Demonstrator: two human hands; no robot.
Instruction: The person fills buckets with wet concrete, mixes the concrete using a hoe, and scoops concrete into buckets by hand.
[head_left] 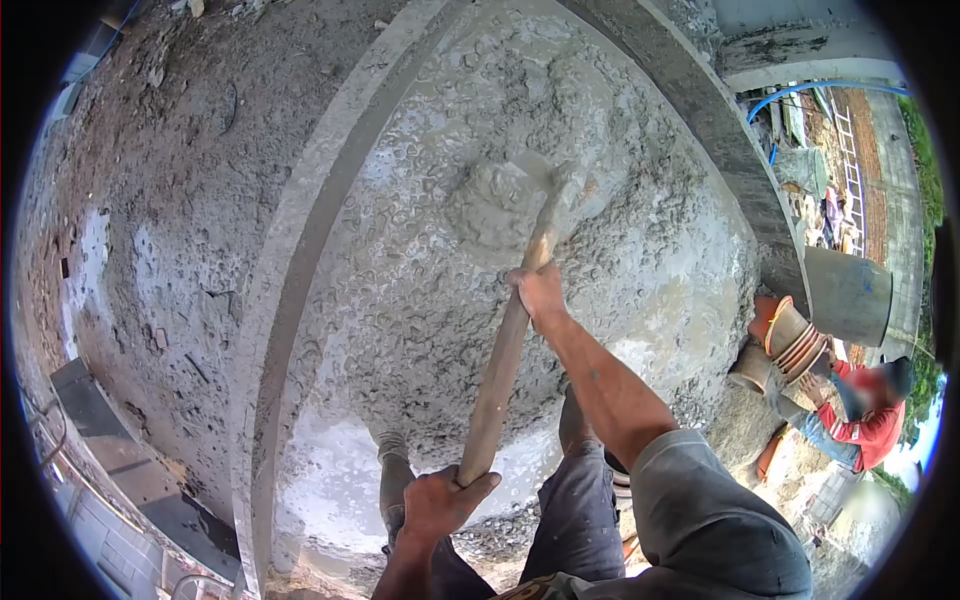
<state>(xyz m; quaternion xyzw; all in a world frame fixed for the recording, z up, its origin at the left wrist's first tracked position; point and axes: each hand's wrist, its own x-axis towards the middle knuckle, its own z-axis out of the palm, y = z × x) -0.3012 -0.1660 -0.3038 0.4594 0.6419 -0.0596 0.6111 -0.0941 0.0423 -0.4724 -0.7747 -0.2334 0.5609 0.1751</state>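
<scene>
- Working the long-handled tool [500, 385] through the wet grey mix [430, 270] appears to be your step; its wooden handle slopes forward from you, its far end in the mix, its head too coated to identify.
- Your right hand [540, 294] is wrapped firmly round the handle towards the head; your left hand [440, 503] is closed about the near end. Recommended: steer with the right, drive and draw with the left.
- A smooth wet mound [495, 200] lies beside the head. Short, shallow strokes should suit; deep bites would likely drag.
- Your left leg [396, 482] stands in the mix; footing is probably slippery, so spread your weight.
- Concrete edges [300, 230] border the mix left and right; halt strokes short of them.
- Beyond the right edge, a person in red [880, 428] has hands at stacked buckets [795, 338], well apart from your tool.
</scene>
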